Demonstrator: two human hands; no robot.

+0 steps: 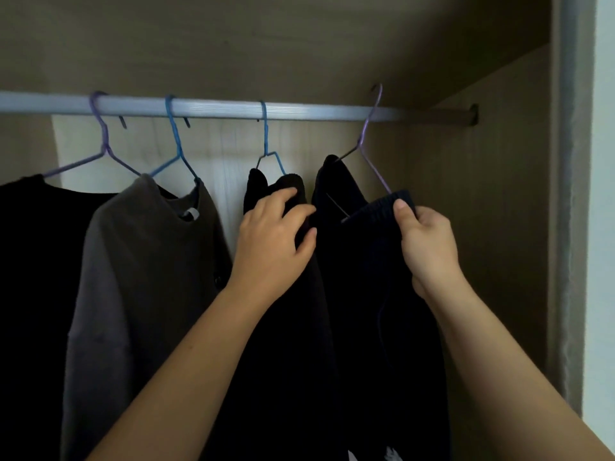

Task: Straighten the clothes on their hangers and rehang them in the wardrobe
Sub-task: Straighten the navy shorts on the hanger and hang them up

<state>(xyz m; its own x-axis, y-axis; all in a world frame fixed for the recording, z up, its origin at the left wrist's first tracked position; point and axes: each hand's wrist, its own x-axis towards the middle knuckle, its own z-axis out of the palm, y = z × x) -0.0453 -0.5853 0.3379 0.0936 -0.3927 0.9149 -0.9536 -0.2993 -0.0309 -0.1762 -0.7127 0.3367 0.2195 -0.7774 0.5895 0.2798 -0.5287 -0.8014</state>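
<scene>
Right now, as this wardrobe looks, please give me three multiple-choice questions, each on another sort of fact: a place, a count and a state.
1. Where does the grey top hang?
A. on the second hanger from the left
B. on the rightmost hanger
C. over the person's arm

2. How many wire hangers are in view?
A. two
B. four
C. six

3. What does the right hand do?
A. grips the rail
B. hangs open, touching nothing
C. pinches a dark garment's waistband

Answers:
1 A: the grey top hangs on the blue hanger, second from the left.
2 B: two purple and two blue hooks show at the rail.
3 C: the right hand pinches the ribbed waistband under the rightmost purple hanger.
</scene>
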